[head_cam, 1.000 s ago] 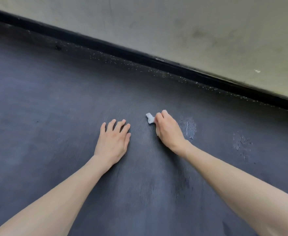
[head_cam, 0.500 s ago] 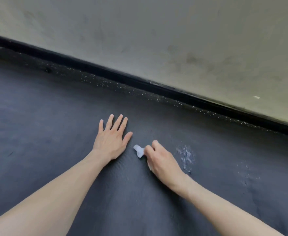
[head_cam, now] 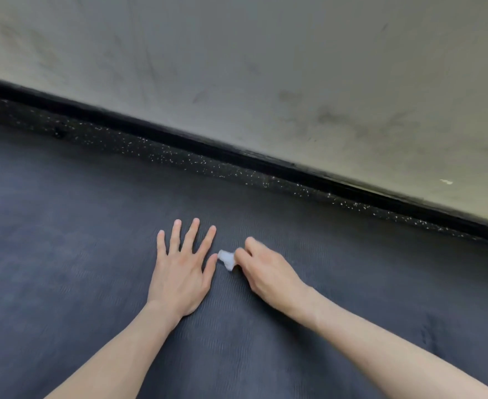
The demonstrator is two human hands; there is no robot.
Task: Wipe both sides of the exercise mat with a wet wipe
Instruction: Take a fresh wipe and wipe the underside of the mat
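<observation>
On ribbed dark foam mat (head_cam: 64,254), left hand (head_cam: 179,272) lies flat, right hand (head_cam: 268,269) pinches crumpled white wipe (head_cam: 227,258).

Brightness: dim, soft and even, with no glare.
Brightest area: the wall (head_cam: 266,67) beyond the left hand (head_cam: 179,275), pale with a greenish-grey cast.
Darkest area: the baseboard (head_cam: 208,145) beyond the left hand, near black; the exercise mat (head_cam: 64,254) reads dull blue-grey.
Shadows: faint and soft-edged, along the left hand's wrist.
Blur: the right hand (head_cam: 266,269) and wet wipe (head_cam: 226,258), just right of the left hand, are motion-smeared.
Distortion: the forearms stretch wide below the left hand.
</observation>
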